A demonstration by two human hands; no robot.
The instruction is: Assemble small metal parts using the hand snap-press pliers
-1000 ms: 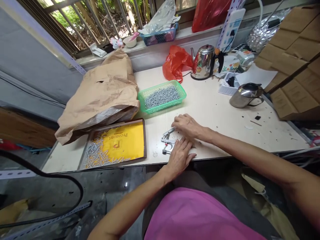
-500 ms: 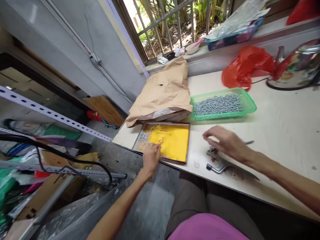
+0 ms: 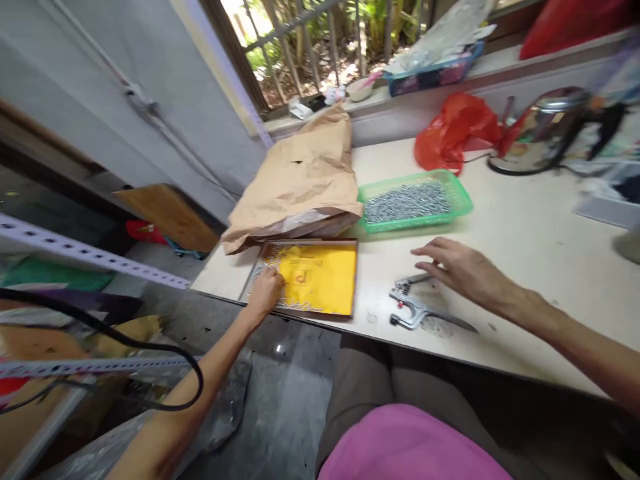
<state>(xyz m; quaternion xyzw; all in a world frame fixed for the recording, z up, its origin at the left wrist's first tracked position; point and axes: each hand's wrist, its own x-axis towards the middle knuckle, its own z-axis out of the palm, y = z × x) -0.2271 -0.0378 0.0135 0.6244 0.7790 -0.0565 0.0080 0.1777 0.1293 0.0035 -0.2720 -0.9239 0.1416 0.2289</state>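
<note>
My left hand (image 3: 265,292) reaches into the near left corner of a shallow brown tray (image 3: 353,277) lined with yellow paper, its fingers curled among small silver metal pieces; what they grip is blurred. My right hand (image 3: 457,268) lies over the table with fingers stretched out, just above and to the right of a metal hand press tool (image 3: 417,311), close to its upper handle. A green basket (image 3: 463,197) full of small silver pieces stands behind the tool.
A crumpled brown paper bag (image 3: 300,180) lies behind the tray. A red plastic bag (image 3: 453,137) and a steel kettle (image 3: 543,130) stand at the back by the window sill. Perforated metal rails (image 3: 85,253) and a black cable run along the left below the table edge.
My left hand left the press tool and moved left into the yellow-lined tray. My right hand lifted slightly off the tool. The view swung left.
</note>
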